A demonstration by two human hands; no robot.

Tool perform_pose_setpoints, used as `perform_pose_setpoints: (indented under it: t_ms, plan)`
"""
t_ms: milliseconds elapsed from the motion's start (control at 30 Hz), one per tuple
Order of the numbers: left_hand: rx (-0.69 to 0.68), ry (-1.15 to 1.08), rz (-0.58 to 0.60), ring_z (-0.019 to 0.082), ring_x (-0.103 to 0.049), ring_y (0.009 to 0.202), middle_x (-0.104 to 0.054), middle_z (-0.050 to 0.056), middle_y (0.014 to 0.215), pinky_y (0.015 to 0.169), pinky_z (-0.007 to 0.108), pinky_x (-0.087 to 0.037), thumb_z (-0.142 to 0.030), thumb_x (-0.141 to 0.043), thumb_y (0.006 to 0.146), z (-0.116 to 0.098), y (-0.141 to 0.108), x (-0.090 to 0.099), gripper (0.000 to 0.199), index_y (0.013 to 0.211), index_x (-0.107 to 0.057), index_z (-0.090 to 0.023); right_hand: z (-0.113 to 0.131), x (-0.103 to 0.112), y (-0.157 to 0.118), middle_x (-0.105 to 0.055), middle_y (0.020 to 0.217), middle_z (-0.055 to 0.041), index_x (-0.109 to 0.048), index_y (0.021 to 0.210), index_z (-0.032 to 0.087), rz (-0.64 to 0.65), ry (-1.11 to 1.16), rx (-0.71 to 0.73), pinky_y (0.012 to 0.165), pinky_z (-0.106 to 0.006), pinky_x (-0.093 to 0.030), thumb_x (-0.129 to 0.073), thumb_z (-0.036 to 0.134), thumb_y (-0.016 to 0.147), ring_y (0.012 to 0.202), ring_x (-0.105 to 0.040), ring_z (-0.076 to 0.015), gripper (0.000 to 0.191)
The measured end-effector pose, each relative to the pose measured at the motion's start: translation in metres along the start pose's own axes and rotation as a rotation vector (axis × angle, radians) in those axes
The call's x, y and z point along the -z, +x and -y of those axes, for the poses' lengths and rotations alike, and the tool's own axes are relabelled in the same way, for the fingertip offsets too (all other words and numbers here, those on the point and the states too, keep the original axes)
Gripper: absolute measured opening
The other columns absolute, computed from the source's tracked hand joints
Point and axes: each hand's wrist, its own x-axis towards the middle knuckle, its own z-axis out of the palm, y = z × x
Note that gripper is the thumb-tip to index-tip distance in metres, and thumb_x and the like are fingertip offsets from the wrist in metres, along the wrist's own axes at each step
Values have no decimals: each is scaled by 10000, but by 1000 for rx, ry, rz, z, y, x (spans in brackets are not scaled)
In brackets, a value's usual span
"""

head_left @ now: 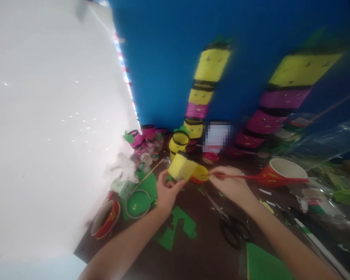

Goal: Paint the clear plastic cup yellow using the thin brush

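Observation:
My left hand (167, 194) grips a small yellow-painted cup (181, 167), tilted on its side above the dark table. Between its thumb and fingers the cup's lower part is hidden. My right hand (230, 182) pinches a thin paintbrush (252, 177) with a long red handle. The brush tip points left into a small red-rimmed bowl of yellow paint (200, 175), right beside the held cup. Blur hides whether the bristles touch the paint. Just behind stands another yellow cup (178, 142) with a black band and green leaf shapes.
Black-handled scissors (233, 229) and green paper scraps (177, 227) lie in front. Red paper cups stand left (106, 219) and right (288, 173). Stacked yellow and pink cups (211, 66) rise against the blue wall (157, 58). Clear plastic (326, 142) lies at right.

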Motion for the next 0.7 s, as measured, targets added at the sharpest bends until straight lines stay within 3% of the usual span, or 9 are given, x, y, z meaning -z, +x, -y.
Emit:
perform_pose_setpoints:
  t_ms: [167, 267, 333, 433, 533, 700]
  plan:
    - [-5, 2, 9, 10, -409, 438, -608, 11, 865, 413, 172, -342, -348, -777, 560, -2, -1, -1, 555, 1016, -513, -172, -1, 6, -6, -680, 630, -13, -658, 610, 218, -35, 31, -12, 594, -324, -497, -554, 243, 660, 619, -633, -195, 118]
    - [8, 21, 10, 20, -407, 433, -596, -11, 781, 411, 174, -339, -348, -772, 563, -4, -1, -1, 533, 998, -518, -171, 7, 14, -22, -693, 729, -22, -654, 714, 218, -144, 77, -18, 619, -317, -512, -515, 262, 738, 687, -648, -187, 148]
    - [15, 34, 8, 24, -411, 433, -594, -20, 756, 411, 174, -338, -341, -768, 567, -4, -1, -1, 519, 993, -522, -175, 20, 17, -37, -696, 801, -19, -652, 836, 239, -309, 157, 73, 622, -293, -521, -514, 245, 780, 712, -655, -170, 149]
    - [12, 47, 10, 21, -413, 436, -596, -23, 756, 414, 171, -337, -324, -758, 581, -3, -1, -1, 504, 1002, -520, -181, 43, 15, -54, -685, 825, -28, -636, 917, 259, -456, 96, 352, 701, -314, -525, -535, 158, 762, 751, -650, -176, 210]
    - [1, 55, 11, 18, -424, 454, -599, -13, 806, 429, 169, -356, -316, -755, 588, -2, -2, -1, 495, 1002, -516, -186, 59, 6, -60, -681, 848, -38, -609, 960, 257, -436, 30, 435, 713, -316, -531, -553, 120, 755, 755, -646, -176, 253]
    - [-22, 67, 9, 16, -432, 482, -583, -11, 852, 452, 166, -374, -308, -758, 590, -3, -3, -2, 512, 1017, -498, -197, 60, -10, -60, -673, 846, -34, -580, 975, 257, -459, 7, 371, 727, -315, -534, -542, 135, 776, 752, -643, -169, 236]
